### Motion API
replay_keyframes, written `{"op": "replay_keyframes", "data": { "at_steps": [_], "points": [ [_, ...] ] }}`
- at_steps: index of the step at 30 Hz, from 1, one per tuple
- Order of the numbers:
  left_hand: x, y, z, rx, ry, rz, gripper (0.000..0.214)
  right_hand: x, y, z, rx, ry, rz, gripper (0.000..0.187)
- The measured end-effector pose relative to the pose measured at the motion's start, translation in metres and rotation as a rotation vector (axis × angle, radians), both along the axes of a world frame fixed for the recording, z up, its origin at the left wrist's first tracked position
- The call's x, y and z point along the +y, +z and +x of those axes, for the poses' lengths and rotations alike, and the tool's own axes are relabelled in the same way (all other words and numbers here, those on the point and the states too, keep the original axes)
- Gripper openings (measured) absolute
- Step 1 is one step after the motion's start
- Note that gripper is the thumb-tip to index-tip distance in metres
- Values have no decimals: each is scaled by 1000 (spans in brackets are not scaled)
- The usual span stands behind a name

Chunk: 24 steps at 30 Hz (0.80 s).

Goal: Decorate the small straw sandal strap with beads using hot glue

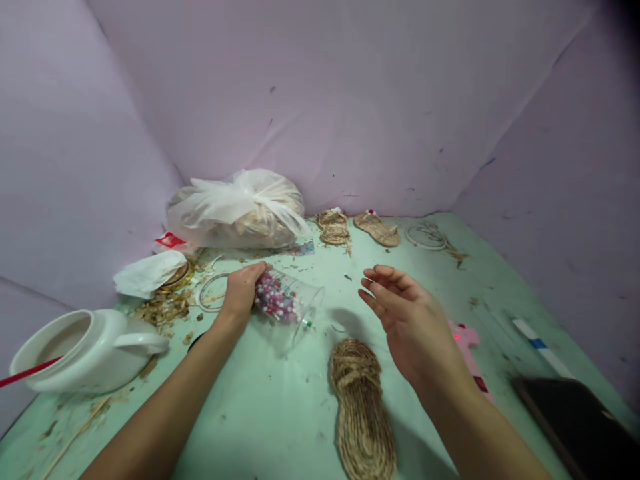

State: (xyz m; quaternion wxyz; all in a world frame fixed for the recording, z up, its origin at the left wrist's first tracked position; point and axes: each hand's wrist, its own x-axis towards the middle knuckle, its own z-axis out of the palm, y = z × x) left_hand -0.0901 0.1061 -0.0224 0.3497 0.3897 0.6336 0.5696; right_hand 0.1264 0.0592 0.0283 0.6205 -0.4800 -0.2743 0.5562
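My left hand (244, 288) is closed round the base of a clear plastic cup (313, 303). The cup lies tipped on its side with its mouth to the right. Inside it are many small red, white, purple and green beads or pin heads (280, 299); which of the two I cannot tell. My right hand (400, 307) is raised to the right of the cup, fingers apart and slightly curled, with nothing seen in it. Below and between the hands a woven straw sandal (363, 407) rests on the green tabletop (270, 427).
Two small straw sandals (333, 227) and a tied plastic bag (240, 210) stand by the back wall. At left are a white pot (100, 353) with a red stick and dry scraps (163, 310). A pink glue gun (467, 343) and dark phone-like slab (570, 420) lie at right.
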Motion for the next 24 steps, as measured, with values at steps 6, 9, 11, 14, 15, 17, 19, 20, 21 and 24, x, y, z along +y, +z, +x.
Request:
{"op": "replay_keyframes", "data": {
  "at_steps": [6,9,11,14,15,17,19,20,21,24],
  "points": [
    [3,-5,-10,186,-19,-2,17,6,-15,2,-257,26,-3,25],
    [4,-6,-12,222,37,-6,17,10,-20,8,-438,86,-16,22],
    [4,-4,-13,216,66,-9,20,13,-21,14,-542,134,-30,16],
    [4,3,-14,209,100,-4,20,14,-19,25,-755,190,-16,7],
    [4,6,-14,213,115,3,20,14,-17,29,-848,209,-6,6],
    [2,14,-14,230,152,23,20,12,-13,34,-1053,237,1,7],
    [-1,25,-14,259,186,54,20,10,-7,37,-1215,240,-10,8],
    [-4,31,-14,276,198,72,20,8,-4,38,-1280,242,-24,9],
    [-7,38,-13,293,210,90,21,7,-1,37,-1333,250,-39,9],
    [-18,59,-8,350,233,137,21,4,5,32,-1458,320,-78,10]
  ]
}}
